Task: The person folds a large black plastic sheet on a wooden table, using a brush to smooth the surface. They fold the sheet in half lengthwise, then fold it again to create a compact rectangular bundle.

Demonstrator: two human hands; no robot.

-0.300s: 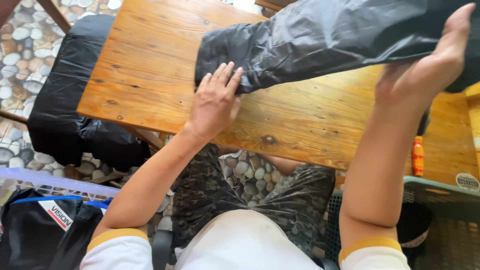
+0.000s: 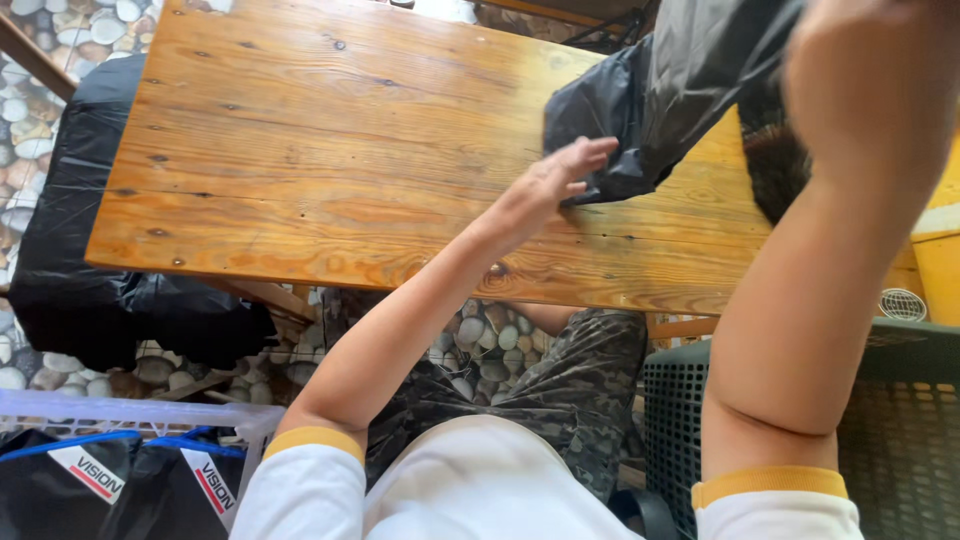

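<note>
— So where is the black garment (image 2: pixel 650 110) right now?

— Over the far right part of the wooden table (image 2: pixel 330 150). Its lower fold hangs down to the boards near the right end, while the rest rises up and off toward the top right corner of the view.

— Who has hold of it?

— The right hand (image 2: pixel 870 80) is lifted high and close to the camera, blurred, with the cloth running behind it. Whether its fingers are closed on the fabric I cannot tell. The left hand (image 2: pixel 555 185) is stretched out flat and open, fingers spread, its fingertips touching the lower edge of the garment just above the boards. It grips nothing.

— And around that?

— Bare planks take up the left and middle of the table. Off its left edge a black plastic sheet (image 2: pixel 80 270) drapes down over something and bunches near the front left corner. Below the front edge lies a pebbled floor (image 2: pixel 490 340), with the person's camouflage shorts (image 2: pixel 560 390) over it. A dark green mesh crate (image 2: pixel 900 430) stands to the right of the person, and a white basket (image 2: pixel 120 415) holding black packages sits at the lower left.
</note>
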